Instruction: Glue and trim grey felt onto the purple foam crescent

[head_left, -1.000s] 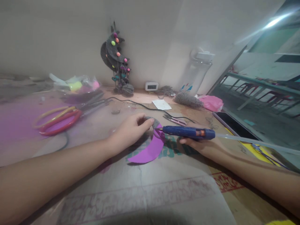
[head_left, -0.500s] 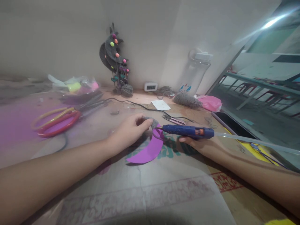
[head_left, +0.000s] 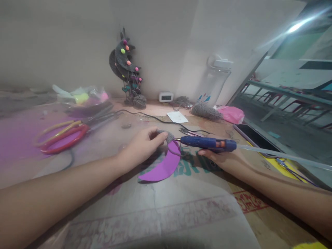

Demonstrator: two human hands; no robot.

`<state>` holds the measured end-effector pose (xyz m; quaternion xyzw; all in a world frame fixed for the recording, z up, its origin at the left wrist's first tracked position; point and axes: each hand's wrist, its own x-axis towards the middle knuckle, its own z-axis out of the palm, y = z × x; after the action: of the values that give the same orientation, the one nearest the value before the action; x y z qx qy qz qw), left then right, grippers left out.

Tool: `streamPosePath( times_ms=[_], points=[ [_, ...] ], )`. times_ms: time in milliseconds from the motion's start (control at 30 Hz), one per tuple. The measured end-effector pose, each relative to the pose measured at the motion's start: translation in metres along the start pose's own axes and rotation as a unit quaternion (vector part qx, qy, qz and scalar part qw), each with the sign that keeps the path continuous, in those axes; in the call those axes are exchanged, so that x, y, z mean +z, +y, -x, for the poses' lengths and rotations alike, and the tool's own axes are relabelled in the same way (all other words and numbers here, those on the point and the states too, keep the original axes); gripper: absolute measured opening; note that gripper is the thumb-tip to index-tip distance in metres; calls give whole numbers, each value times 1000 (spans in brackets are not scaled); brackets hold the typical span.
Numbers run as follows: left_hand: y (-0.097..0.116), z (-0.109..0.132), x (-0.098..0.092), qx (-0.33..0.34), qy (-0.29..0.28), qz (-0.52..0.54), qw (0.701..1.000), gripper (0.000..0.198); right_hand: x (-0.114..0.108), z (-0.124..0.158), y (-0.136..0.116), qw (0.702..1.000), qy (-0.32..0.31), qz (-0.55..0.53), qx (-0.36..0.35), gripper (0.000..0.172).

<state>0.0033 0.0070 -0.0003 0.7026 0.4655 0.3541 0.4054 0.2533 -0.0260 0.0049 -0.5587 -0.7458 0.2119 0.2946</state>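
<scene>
My left hand (head_left: 146, 142) pinches the upper end of a purple crescent cutout (head_left: 164, 163), where grey yarn (head_left: 169, 137) is wrapped round it. A loose strand of the yarn curves across the purple face. In my right hand (head_left: 214, 157) is a blue hot glue gun (head_left: 201, 142), held level with its nozzle pointing left. The nozzle tip is at the edge of the wrapped yarn; whether it touches cannot be made out. A clear glue stick (head_left: 272, 154) sticks out of the gun's back. The right fingers are mostly hidden beneath the gun.
Large red-and-yellow-handled scissors (head_left: 64, 138) lie at left. Small snips (head_left: 190, 132) and a black cord (head_left: 150, 116) lie behind the hands. Farther back are a decorated grey moon hanging (head_left: 124, 62), a small digital clock (head_left: 166, 97), a clear bottle (head_left: 214, 83) and grey yarn. A phone (head_left: 255, 138) is at right.
The glue gun's tip has shifted slightly up, from the purple face to the edge of the yarn wrap. Both hands keep their hold; the view has moved slightly.
</scene>
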Motion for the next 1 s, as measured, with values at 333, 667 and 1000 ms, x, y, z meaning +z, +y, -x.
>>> streamPosePath(
  times_ms=[333, 667, 1000],
  points=[
    [-2, -1, 0, 12, 0, 2, 1000, 29, 0, -1, 5, 1000, 19, -10, 16, 26],
    [2, 0, 0, 18, 7, -5, 1000, 27, 0, -3, 5, 1000, 24, -10, 12, 24],
    [1, 1, 1, 18, -13, 8, 1000, 27, -15, -10, 1, 993, 91, 60, -34, 27]
  ],
)
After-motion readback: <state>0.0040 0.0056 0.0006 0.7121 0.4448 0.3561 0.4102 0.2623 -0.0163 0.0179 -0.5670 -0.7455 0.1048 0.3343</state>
